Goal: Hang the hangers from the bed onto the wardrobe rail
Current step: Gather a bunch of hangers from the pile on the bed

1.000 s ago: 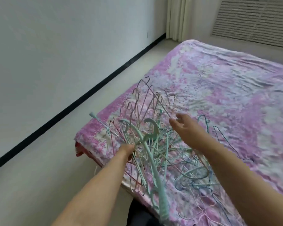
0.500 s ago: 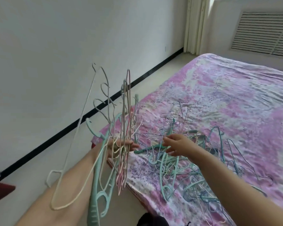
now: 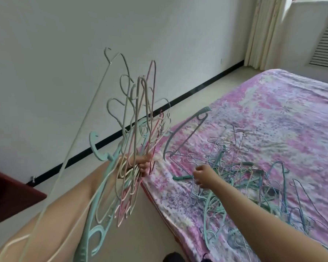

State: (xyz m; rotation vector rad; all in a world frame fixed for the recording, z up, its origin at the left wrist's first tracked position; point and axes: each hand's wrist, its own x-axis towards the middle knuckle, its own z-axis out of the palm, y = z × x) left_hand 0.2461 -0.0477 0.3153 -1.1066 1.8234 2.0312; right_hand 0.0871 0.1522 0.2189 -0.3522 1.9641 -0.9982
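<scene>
Head view: left hand (image 3: 143, 165) grips hangers (image 3: 134, 129) beyond bed (image 3: 273, 114) edge.

Tangled hangers (image 3: 240, 178) crowd the bed (image 3: 273, 114) edge.

No text, label, brand, number or sign can be read anywhere in this view. The bedsheet (image 3: 263, 118) carries only a floral pattern, no lettering
</scene>
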